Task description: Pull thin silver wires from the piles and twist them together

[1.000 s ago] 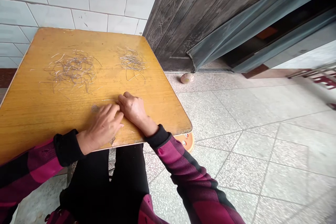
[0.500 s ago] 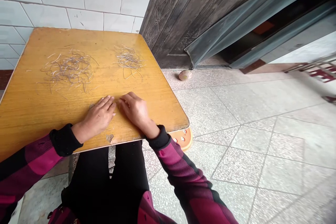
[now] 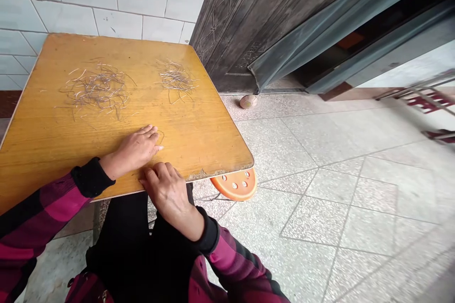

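Note:
A yellow wooden tabletop fills the left of the view. Two loose tangles of thin metal wire lie on it: a wider one to the left and a smaller one to the right. My left hand rests flat on the wood, fingers pointing right, close to a single curved wire by its fingertips. My right hand is curled at the table's front edge, and its fingertips are hidden. I cannot tell whether it pinches a fine wire.
An orange round stool shows below the table's chipped front corner. Behind stand a white tiled wall and a dark metal door. A small ball lies on the speckled tile floor. A red-and-metal rack stands at far right.
My right hand has drawn back from mid-table to the front edge, moving towards me and to the left. My left hand has shifted slightly. The view has turned a little, showing more of the orange stool.

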The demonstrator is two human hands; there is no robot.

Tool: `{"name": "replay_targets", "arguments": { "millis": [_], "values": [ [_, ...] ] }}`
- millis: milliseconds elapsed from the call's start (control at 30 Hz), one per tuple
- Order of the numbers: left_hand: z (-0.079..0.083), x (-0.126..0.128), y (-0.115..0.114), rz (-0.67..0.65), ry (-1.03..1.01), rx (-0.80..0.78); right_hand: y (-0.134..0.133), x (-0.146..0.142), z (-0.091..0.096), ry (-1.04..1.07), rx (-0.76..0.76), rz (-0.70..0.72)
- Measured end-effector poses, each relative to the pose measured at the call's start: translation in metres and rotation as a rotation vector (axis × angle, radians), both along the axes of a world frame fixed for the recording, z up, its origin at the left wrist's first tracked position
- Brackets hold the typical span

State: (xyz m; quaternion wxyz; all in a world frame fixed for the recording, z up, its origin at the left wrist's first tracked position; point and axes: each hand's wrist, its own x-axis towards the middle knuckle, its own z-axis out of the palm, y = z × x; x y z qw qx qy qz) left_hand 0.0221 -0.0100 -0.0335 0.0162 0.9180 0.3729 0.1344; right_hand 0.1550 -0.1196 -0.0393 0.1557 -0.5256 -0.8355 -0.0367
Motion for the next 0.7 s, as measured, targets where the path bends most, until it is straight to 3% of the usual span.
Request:
{"name": "replay_targets", "arguments": {
  "millis": [267,500,700],
  "values": [
    [0.005,-0.002,0.0,-0.025,0.088,0.009,0.003,-0.009,-0.003,0.028,0.024,0.013],
    [0.0,-0.004,0.001,0.007,-0.087,0.008,0.02,0.011,-0.004,0.063,0.028,0.092],
    [-0.001,-0.006,0.006,-0.012,-0.144,0.061,0.024,0.01,-0.01,0.156,0.11,0.157]
  ]
}}
